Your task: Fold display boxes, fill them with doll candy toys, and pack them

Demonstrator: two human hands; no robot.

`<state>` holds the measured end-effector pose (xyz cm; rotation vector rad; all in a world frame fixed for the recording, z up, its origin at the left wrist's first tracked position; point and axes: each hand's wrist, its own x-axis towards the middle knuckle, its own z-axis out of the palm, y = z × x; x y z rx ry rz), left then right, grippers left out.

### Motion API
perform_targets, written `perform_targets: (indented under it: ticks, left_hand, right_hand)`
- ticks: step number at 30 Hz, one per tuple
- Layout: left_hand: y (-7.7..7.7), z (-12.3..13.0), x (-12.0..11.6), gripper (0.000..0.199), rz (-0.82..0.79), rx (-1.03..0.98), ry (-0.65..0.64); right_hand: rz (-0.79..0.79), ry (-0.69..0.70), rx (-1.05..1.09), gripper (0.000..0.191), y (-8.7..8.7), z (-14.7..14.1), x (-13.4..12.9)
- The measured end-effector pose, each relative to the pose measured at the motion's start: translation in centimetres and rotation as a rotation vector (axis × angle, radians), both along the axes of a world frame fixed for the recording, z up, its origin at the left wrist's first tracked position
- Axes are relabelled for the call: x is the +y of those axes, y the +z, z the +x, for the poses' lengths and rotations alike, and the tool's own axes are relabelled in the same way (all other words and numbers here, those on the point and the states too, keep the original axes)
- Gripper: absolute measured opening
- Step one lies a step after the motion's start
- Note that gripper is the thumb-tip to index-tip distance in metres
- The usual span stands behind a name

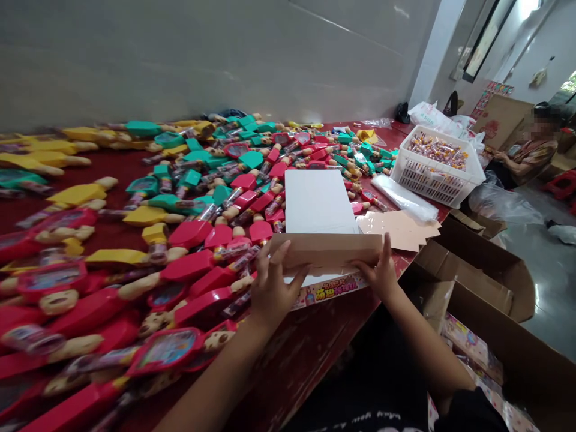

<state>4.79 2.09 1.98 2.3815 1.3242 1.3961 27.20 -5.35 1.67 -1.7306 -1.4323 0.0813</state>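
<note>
Two bare hands are holding one flat white cardboard box [317, 201] at its raised brown cardboard flap [324, 252]. The left hand [270, 288] and the right hand [378, 273] are gripping the two ends of this flap, with fingers spread across its face, but the thumbs are hidden, so I cannot tell if they are pinching it. The box is lying near the edge of one long red table [310, 384], between many red, teal and yellow plastic candy toys [189, 234], too many for counting. Beyond it, one white plastic crate [436, 171] is holding many wrapped sweets, and a stack of tan card sheets [396, 231] is lying beside the box. One open brown carton [472, 282] is standing right of the table, and one seated person [528, 162] is working farther away.
</note>
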Motion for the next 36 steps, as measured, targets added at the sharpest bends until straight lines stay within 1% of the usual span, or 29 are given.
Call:
perform_targets:
  ticks: [2, 3, 4, 5, 7, 10, 12, 14, 17, 18, 20, 22, 24, 26, 27, 28, 30, 32, 33, 34, 36]
  left_hand:
    - [0.1, 0.0, -0.1, 0.069, -0.125, 0.04, 0.001]
    - [0.1, 0.1, -0.1, 0.076, -0.168, 0.055, -0.009]
    - [0.2, 0.1, 0.0, 0.082, -0.2, 0.066, -0.023]
    - [0.2, 0.2, 0.1, 0.085, -0.222, 0.069, -0.037]
    - [0.2, 0.2, 0.3, 0.086, -0.271, 0.073, -0.05]
    - [0.1, 0.1, 0.8, 0.083, -0.389, 0.122, -0.057]
    - [0.0, 0.1, 1.1, 0.086, -0.448, 0.168, -0.092]
    - [-0.3, 0.0, 1.3, 0.09, -0.459, 0.209, -0.143]
    - [-0.6, -0.1, 1.2, 0.091, -0.404, 0.262, -0.175]
    - [-0.6, -0.2, 1.0, 0.09, -0.354, 0.271, -0.173]
    - [-0.6, -0.6, 0.5, 0.089, -0.191, 0.298, -0.194]
    - [-0.4, -1.0, -0.1, 0.091, -0.006, 0.37, -0.289]
    - [-0.3, -1.2, -0.7, 0.092, 0.102, 0.458, -0.372]
    - [-0.3, -1.5, -1.2, 0.09, 0.105, 0.52, -0.393]
    - [-0.3, -1.6, -1.5, 0.09, 0.088, 0.535, -0.389]
    - [-0.5, -1.7, -1.8, 0.09, 0.069, 0.543, -0.395]
    - [-0.7, -2.0, -2.4, 0.089, 0.062, 0.54, -0.433]
    - [-1.0, -2.4, -3.2, 0.085, 0.107, 0.518, -0.447]
    - [-1.1, -2.6, -3.6, 0.083, 0.144, 0.507, -0.442]
    - [-1.3, -2.9, -4.0, 0.082, 0.185, 0.497, -0.433]
    - [-1.5, -3.2, -4.7, 0.08, 0.263, 0.489, -0.406]
  right_hand:
    - [-0.088, 0.014, -0.123, 0.086, 1.0, -0.2, -0.1]
    - [-0.145, 0.012, -0.182, 0.085, 1.7, -0.3, 0.0]
    - [-0.202, 0.003, -0.236, 0.089, 2.5, -0.4, 0.2]
    - [-0.259, -0.005, -0.286, 0.097, 3.4, -0.4, 0.5]
    - [-0.367, 0.009, -0.381, 0.112, 5.1, -0.4, 1.2]
    - [-0.543, 0.139, -0.494, 0.117, 6.8, -0.3, 2.6]
    - [-0.672, 0.246, -0.551, 0.113, 7.2, -0.4, 3.5]
    - [-0.783, 0.324, -0.597, 0.106, 7.1, -0.6, 4.2]
    - [-0.857, 0.384, -0.632, 0.087, 6.6, -0.8, 4.7]
    - [-0.853, 0.397, -0.639, 0.082, 6.5, -0.8, 4.7]
    - [-0.8, 0.44, -0.642, 0.076, 6.5, -0.5, 4.6]
    - [-0.74, 0.509, -0.624, 0.078, 6.5, -0.1, 4.5]
    - [-0.745, 0.587, -0.591, 0.087, 6.6, 0.4, 4.3]
    - [-0.81, 0.645, -0.563, 0.099, 6.7, 0.7, 4.0]
    - [-0.853, 0.672, -0.54, 0.101, 6.8, 0.9, 3.8]
    - [-0.9, 0.699, -0.501, 0.099, 7.0, 0.9, 3.5]
    - [-1.002, 0.752, -0.402, 0.084, 7.4, 0.9, 2.8]
    - [-1.059, 0.776, -0.349, 0.068, 7.9, 0.7, 1.8]
    - [-1.051, 0.768, -0.354, 0.065, 8.0, 0.6, 1.3]
    - [-1.019, 0.755, -0.37, 0.067, 8.2, 0.4, 0.7]
    - [-0.924, 0.732, -0.383, 0.075, 8.3, 0.0, -0.3]
